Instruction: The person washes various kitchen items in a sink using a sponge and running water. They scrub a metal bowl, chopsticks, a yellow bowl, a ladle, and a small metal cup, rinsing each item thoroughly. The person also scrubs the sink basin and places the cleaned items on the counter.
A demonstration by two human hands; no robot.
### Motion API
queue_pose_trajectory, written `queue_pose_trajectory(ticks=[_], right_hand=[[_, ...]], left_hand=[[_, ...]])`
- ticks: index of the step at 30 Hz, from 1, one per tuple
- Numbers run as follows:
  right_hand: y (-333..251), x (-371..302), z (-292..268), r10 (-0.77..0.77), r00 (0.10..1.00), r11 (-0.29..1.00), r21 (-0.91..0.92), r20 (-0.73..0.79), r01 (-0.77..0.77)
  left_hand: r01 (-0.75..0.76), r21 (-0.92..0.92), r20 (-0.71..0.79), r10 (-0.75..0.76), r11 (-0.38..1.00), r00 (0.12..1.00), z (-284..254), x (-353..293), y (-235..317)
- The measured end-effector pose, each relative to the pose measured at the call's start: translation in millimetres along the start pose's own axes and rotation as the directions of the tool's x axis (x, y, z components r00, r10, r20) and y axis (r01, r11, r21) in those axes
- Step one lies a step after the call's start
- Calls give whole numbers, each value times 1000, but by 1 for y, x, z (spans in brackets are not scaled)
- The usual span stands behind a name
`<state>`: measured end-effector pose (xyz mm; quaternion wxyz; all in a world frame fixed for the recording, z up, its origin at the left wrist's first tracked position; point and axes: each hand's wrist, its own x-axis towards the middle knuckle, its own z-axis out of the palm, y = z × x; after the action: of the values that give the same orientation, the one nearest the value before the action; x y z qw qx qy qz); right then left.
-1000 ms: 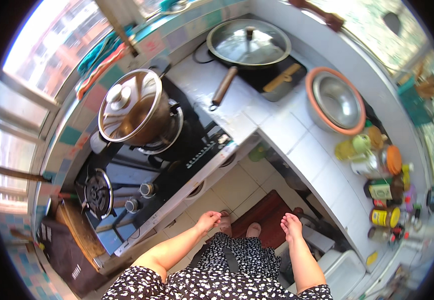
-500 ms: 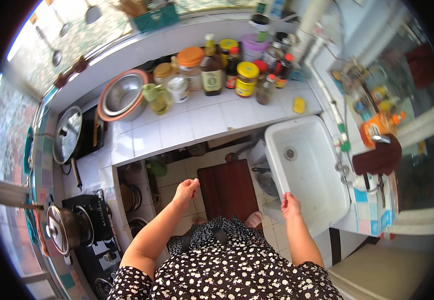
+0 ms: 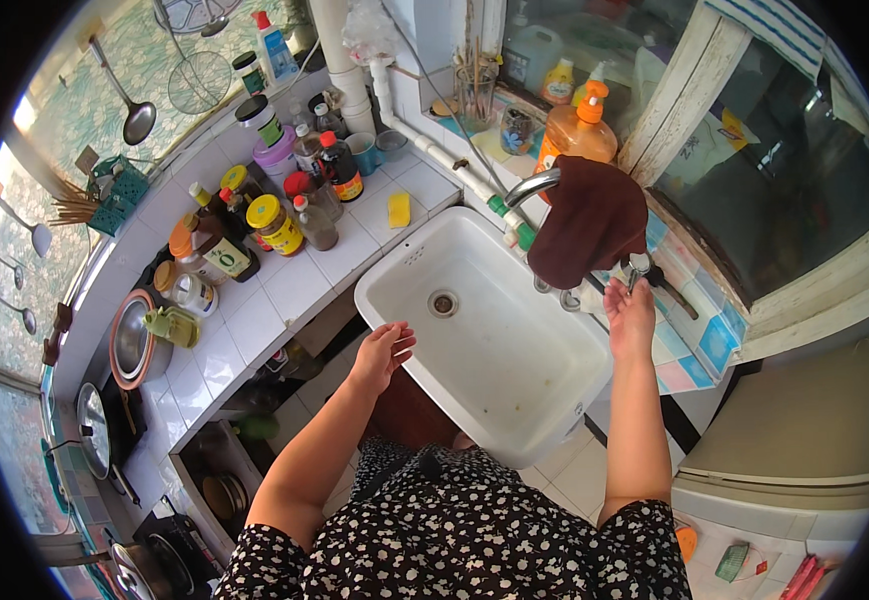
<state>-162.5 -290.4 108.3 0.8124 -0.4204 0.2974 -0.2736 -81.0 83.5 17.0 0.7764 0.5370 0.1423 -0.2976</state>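
Note:
My right hand (image 3: 629,314) is raised at the sink's right side, its fingers apart and their tips at the metal tap handle (image 3: 637,266); whether they touch it is hard to tell. A dark brown cloth (image 3: 589,222) drapes over the curved metal tap (image 3: 532,186) just beyond that hand. My left hand (image 3: 382,356) hovers by the left rim of the white sink (image 3: 494,385), fingers loosely bent and nothing in them. A drain (image 3: 442,304) shows in the sink's bottom, and no water is seen running.
Left of the sink, a white tiled counter (image 3: 254,322) bears sauce bottles, jars and a yellow sponge (image 3: 398,210). Metal bowls (image 3: 135,337) and a lidded pan (image 3: 95,430) stand farther left. An orange pump bottle (image 3: 576,135) sits on the sill behind the tap.
My body and view have turned right toward the sink. My right hand has gone from the sink's near edge to the tap handle; my left hand has come to the sink's left rim, its fingers looser.

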Motion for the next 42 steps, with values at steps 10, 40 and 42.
queue_pose_trajectory(ticks=[10,40,42], right_hand=[[-16,26,-29,-6,997,986,165,-77,19],[255,-75,-15,504,705,862,249,-499,-441],[269,-76,-16,520,687,846,193,-507,-498]], left_hand=[[-587,292,480,415,755,773,155,36,147],[-636,762,620,144,122,771,-37,230,39],[-605,794,592,146,60,792,-59,229,16]])
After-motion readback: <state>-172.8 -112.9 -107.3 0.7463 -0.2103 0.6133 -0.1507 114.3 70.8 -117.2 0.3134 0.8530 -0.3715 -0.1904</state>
